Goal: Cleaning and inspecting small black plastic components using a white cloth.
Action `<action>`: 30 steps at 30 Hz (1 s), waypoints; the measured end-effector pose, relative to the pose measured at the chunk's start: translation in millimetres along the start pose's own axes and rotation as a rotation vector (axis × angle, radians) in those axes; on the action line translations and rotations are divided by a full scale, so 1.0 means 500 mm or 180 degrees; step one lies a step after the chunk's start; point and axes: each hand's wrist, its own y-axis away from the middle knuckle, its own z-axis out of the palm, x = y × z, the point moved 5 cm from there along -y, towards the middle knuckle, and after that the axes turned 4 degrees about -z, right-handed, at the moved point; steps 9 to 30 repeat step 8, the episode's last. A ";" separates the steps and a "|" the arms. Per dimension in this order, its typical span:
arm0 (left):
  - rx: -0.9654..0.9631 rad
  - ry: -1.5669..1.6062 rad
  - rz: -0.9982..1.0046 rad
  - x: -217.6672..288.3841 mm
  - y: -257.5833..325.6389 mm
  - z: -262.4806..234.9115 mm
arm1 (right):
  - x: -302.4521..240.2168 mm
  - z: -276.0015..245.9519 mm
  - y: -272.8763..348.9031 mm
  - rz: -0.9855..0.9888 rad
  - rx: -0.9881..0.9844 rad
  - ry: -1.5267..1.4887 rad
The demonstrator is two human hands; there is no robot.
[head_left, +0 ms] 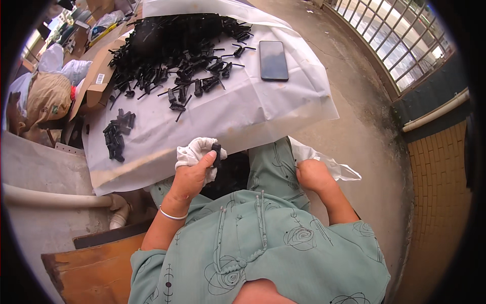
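My left hand (pixel 194 175) is closed on a small black plastic part (pixel 216 154), thumb pressed along its side. A crumpled white cloth (pixel 196 150) is bunched in the same hand, just in front of the table's near edge. Over my right thigh, my right hand (pixel 314 175) is curled into a fist; whatever its fingers hold, if anything, is hidden. White plastic sheeting (pixel 331 164) shows beside that hand. Farther off, a big heap of black plastic parts with thin stems (pixel 172 48) covers the table. A smaller group of stemless black parts (pixel 115 139) lies at the left.
White sheeting (pixel 273 119) covers the table and hangs over its front edge. A dark phone (pixel 273 61) lies on the right side. An opened cardboard box (pixel 98 76) and stuffed bags (pixel 48 96) crowd the left. A white pipe (pixel 61 197) runs along the lower left.
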 end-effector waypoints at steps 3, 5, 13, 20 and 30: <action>0.0208 0.0028 0.0181 0.008 -0.003 -0.010 | -0.109 -0.158 -0.005 -0.1069 0.1336 -0.1324; 0.0270 -0.0094 0.0322 0.016 -0.010 -0.012 | -0.196 -0.223 -0.007 -0.1988 0.1615 -0.2042; 0.0317 -0.0513 0.0746 0.020 -0.008 -0.015 | -0.310 -0.230 -0.028 -0.3198 0.2145 -0.1983; 0.0317 -0.0513 0.0746 0.020 -0.008 -0.015 | -0.310 -0.230 -0.028 -0.3198 0.2145 -0.1983; 0.0317 -0.0513 0.0746 0.020 -0.008 -0.015 | -0.310 -0.230 -0.028 -0.3198 0.2145 -0.1983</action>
